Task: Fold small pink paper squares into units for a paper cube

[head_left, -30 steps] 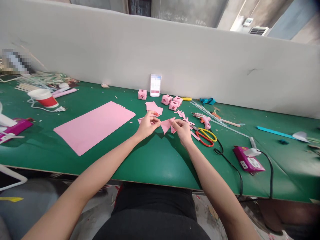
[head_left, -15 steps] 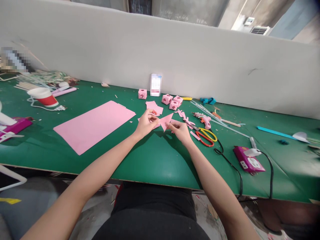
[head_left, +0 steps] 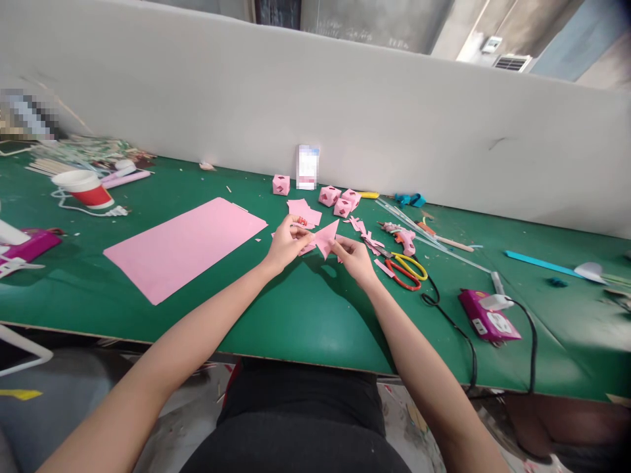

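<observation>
Between my hands, above the green table [head_left: 296,328], is a small folded piece of pink paper [head_left: 326,239] with pointed corners. My left hand [head_left: 287,244] pinches its left edge; a red beaded band shows by its fingers. My right hand [head_left: 355,257] grips the right edge between thumb and fingers. Just behind lie several cut pink paper pieces [head_left: 304,211], partly hidden by my left hand. Beyond them stand several small pink paper boxes [head_left: 330,196] with diamond-shaped openings. Pink paper scraps [head_left: 367,235] and scissors [head_left: 407,269] with red and yellow handles lie right of my right hand.
A large pink sheet [head_left: 185,249] lies at left, near a red-and-white paper cup [head_left: 83,189]. A phone [head_left: 308,167] leans on the white partition [head_left: 315,98]. At right are a pink glue gun [head_left: 405,239], its black cable and a purple power strip [head_left: 489,315].
The folded pink paper has turned slightly between my fingers, and my right hand has shifted its grip a little. The view has moved slightly; everything on the table stays put.
</observation>
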`<state>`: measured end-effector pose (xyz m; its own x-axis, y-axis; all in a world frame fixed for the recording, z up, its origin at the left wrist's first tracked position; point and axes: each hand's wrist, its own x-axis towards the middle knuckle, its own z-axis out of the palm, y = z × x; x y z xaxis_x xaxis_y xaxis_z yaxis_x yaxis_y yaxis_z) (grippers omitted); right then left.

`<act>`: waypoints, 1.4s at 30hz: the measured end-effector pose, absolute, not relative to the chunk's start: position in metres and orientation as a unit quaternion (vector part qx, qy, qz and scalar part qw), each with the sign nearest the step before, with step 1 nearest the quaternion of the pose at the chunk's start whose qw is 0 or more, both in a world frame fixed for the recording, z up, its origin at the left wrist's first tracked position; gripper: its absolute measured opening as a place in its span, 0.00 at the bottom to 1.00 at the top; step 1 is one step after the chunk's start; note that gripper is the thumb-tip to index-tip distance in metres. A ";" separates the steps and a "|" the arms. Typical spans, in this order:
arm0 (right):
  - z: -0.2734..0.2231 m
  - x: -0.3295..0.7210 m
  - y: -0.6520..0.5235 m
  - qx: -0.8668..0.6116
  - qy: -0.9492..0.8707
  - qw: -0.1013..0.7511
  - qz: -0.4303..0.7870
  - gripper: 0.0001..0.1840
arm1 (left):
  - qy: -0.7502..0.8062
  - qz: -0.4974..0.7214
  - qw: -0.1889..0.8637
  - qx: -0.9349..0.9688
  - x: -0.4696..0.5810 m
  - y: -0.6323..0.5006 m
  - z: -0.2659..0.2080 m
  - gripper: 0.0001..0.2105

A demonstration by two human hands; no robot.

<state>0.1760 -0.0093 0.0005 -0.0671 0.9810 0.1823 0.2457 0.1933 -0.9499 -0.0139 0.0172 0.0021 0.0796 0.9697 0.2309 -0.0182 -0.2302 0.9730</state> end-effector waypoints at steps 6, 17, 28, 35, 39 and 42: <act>0.003 0.176 -0.012 -0.499 -0.641 0.433 0.390 0.30 | 0.412 0.547 0.490 0.540 -0.013 0.016 0.004 0.20; 0.000 0.178 -0.008 -0.502 -0.644 0.428 0.388 0.35 | 0.431 0.545 0.546 0.468 -0.010 0.011 0.014 0.19; 0.004 0.171 -0.016 -0.472 -0.624 0.422 0.458 0.27 | 0.431 0.564 0.541 0.452 -0.014 0.012 0.020 0.19; 0.001 0.168 -0.015 -0.464 -0.624 0.434 0.454 0.28 | 0.431 0.564 0.540 0.452 -0.015 0.011 0.020 0.19; 0.005 0.167 -0.018 -0.478 -0.631 0.422 0.443 0.27 | 0.427 0.572 0.542 0.444 -0.016 0.012 0.021 0.19; 0.005 0.167 -0.019 -0.482 -0.641 0.410 0.435 0.28 | 0.428 0.576 0.541 0.439 -0.016 0.014 0.020 0.20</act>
<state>0.1669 -0.0191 0.0051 -0.1993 0.9741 0.1066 0.2597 0.1574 -0.9528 -0.0160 0.0136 0.0204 -0.0293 0.9987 0.0423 -0.2476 -0.0482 0.9677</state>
